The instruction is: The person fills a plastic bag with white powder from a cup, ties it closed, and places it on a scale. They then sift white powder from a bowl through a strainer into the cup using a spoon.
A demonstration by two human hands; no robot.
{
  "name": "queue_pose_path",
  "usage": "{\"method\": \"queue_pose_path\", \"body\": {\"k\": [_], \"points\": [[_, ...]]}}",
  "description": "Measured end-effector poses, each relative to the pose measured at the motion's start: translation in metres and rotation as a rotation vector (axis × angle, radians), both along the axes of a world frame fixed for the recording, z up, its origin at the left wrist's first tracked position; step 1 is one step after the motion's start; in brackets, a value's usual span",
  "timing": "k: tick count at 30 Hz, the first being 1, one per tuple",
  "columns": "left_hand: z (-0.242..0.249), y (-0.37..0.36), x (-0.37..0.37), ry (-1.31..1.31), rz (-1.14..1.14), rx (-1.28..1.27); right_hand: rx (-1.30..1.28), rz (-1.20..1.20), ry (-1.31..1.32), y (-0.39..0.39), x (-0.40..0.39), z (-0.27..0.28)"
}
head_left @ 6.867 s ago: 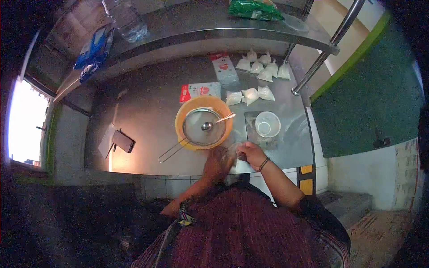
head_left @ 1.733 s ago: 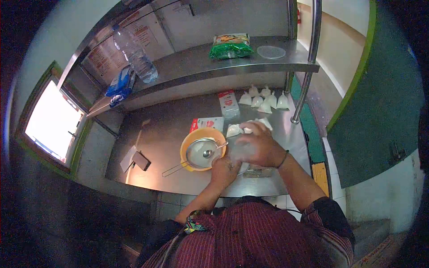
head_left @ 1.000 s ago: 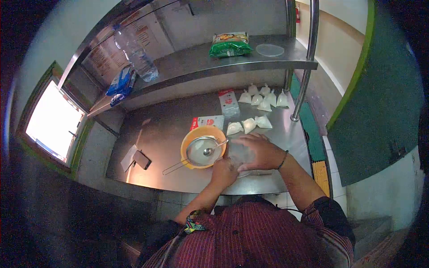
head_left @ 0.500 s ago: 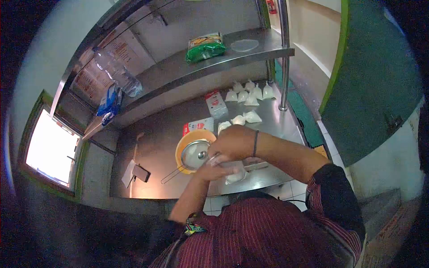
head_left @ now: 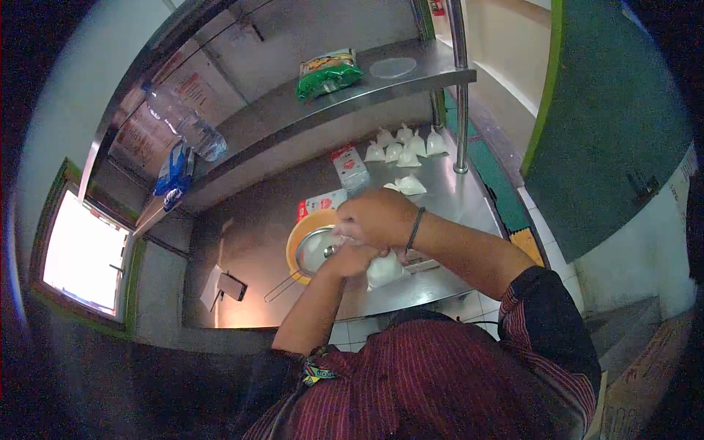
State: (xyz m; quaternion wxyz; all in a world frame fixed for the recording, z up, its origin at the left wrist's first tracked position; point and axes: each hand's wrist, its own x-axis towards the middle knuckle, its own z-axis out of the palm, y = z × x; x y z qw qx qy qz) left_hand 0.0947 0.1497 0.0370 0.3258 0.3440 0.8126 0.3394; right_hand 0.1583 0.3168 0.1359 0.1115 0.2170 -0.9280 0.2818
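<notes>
A clear plastic bag of white powder [head_left: 385, 271] hangs over the counter's front edge. My left hand [head_left: 353, 260] is closed around its gathered neck. Just above, my right hand [head_left: 381, 216] is closed on the upper part of the bag, its fingertips partly hidden. Beside my hands, a wire-handled sieve [head_left: 312, 253] rests across an orange bowl [head_left: 295, 238], with white powder showing and a shiny metal utensil [head_left: 330, 251] in it. Behind my right hand, tied bags of white powder [head_left: 411, 185] lie partly covered.
Several more tied bags [head_left: 407, 152] stand at the back right of the steel counter [head_left: 242, 257]. Two red-and-white packs [head_left: 350, 169] lie near the bowl. A phone on a stand [head_left: 232, 287] is at left. The overhead shelf [head_left: 279, 110] holds a bottle [head_left: 183, 125] and packets.
My left fingers, stretched out beneath the bag before, have curled around its neck. The filled part now hangs lower and shows more fully. The view has shifted slightly.
</notes>
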Motion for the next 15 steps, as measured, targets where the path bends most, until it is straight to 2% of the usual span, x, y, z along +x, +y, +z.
{"method": "queue_pose_path", "body": {"k": [2,8,12,13,14,15], "points": [[0.004,0.003,0.004,0.039,0.048,0.221,-0.024,-0.042,-0.014,-0.001,-0.004,-0.006],[0.015,0.020,0.011,0.147,-0.099,0.089,-0.134,-0.198,0.070,0.006,-0.012,-0.020],[-0.003,0.022,0.012,0.028,-0.069,0.207,-0.161,-0.257,0.021,0.010,-0.010,-0.023],[0.000,0.024,0.011,-0.013,-0.051,0.078,-0.158,-0.253,0.017,0.011,-0.008,-0.022],[0.002,0.025,0.009,-0.053,-0.037,-0.050,-0.288,-0.252,0.016,0.012,-0.004,-0.021],[-0.004,0.024,0.007,-0.054,-0.036,-0.046,-0.418,-0.249,0.016,0.013,0.000,-0.020]]}}
